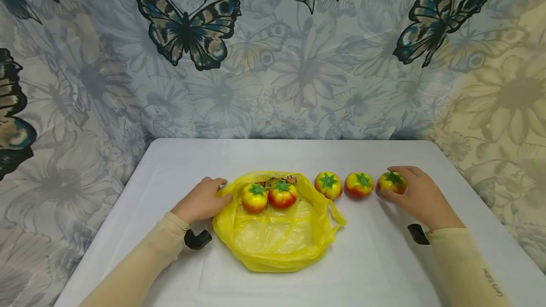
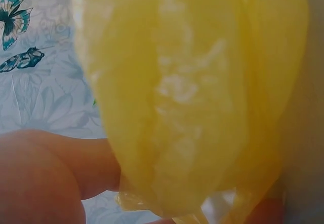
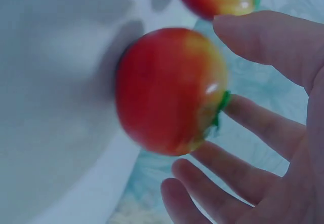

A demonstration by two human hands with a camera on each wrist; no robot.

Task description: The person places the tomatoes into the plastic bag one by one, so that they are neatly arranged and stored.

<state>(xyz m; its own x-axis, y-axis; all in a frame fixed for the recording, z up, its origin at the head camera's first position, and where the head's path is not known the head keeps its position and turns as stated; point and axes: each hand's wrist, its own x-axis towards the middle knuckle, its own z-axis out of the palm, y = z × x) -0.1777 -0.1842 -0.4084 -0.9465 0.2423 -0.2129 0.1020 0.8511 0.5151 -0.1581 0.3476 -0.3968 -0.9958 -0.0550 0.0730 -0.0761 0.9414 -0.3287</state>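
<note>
A yellow plastic bag point(image 1: 277, 259) lies spread with its mouth facing up, two red-and-yellow tomatoes point(image 1: 282, 195) with green leafy tops inside at its far side. My left hand point(image 1: 204, 199) holds the bag's left rim between thumb and fingers; in the left wrist view the bag's film point(image 2: 177, 107) hides the fingertips. To the right of the bag, three more tomatoes stand in a row. Around the rightmost tomato point(image 3: 169, 92) my right hand point(image 1: 420, 198) is spread, thumb on one side and fingers on the other, with a gap at the thumb in the right wrist view.
Next to the bag sits one tomato point(image 1: 328, 185), then another tomato point(image 1: 359, 185) further right. A bag handle point(image 1: 337, 214) flops over the right rim. The white table point(image 1: 204, 155) ends at a butterfly-patterned wall covering point(image 1: 298, 84).
</note>
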